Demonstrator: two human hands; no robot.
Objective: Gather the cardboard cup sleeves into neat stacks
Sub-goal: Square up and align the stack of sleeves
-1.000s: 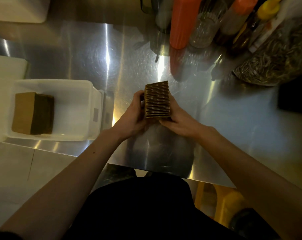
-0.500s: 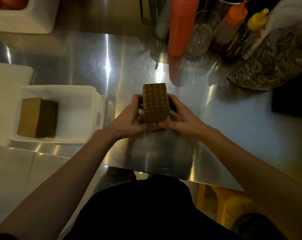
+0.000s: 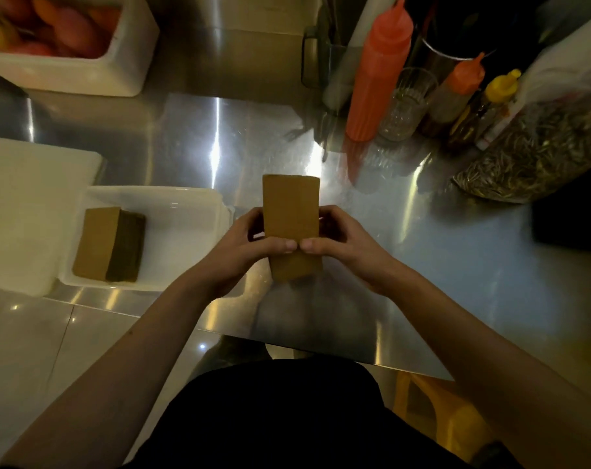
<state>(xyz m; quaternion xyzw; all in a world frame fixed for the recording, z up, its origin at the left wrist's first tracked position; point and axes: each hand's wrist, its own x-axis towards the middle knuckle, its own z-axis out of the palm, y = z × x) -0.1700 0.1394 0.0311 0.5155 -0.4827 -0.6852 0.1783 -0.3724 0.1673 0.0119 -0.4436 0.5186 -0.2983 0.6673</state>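
Brown cardboard fills the middle of my view: a squared block of cup sleeves (image 3: 291, 211), its flat smooth face turned up toward me. My left hand (image 3: 250, 247) and right hand (image 3: 338, 245) clamp the block from either side, thumbs pressed across its near face and almost meeting, fingers wrapped behind. I hold it above the brushed steel counter (image 3: 422, 265), which is scratched and throws bright streaks of light.

Left of the block sits a shallow white plastic tray (image 3: 185, 204) with rounded corners, and in it lies a second stack of sleeves (image 3: 109, 243), one side showing dark ribbed edges. Beyond the block, to the right, stand a tall ribbed orange squeeze bottle (image 3: 375, 79), a clear fluted glass (image 3: 405, 103) and a bag of striped seeds (image 3: 541, 147).
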